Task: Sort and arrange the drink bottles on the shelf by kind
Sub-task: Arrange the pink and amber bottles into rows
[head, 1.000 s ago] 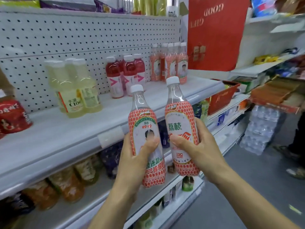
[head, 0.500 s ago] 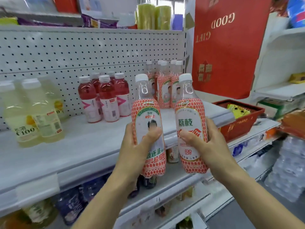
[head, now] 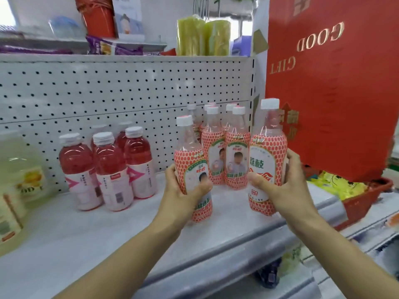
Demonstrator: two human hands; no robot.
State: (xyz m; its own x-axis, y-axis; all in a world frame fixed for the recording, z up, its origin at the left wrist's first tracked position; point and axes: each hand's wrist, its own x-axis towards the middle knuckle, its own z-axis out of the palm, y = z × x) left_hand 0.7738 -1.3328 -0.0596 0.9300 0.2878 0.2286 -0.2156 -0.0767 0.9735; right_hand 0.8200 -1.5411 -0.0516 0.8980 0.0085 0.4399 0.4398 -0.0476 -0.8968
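The left hand (head: 185, 197) grips one red-dotted clear plastic bottle (head: 192, 162), and the right hand (head: 287, 190) grips its twin bottle (head: 268, 147). Both have moved in over the white metal shelf (head: 86, 234), just before the matching bottle cluster (head: 224, 152). Setting down likely remains.

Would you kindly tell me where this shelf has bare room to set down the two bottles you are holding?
Bare shelf runs along the front, before the red drinks and yellow drinks, and between the red drinks and the patterned bottles. Their back right corner is crowded.
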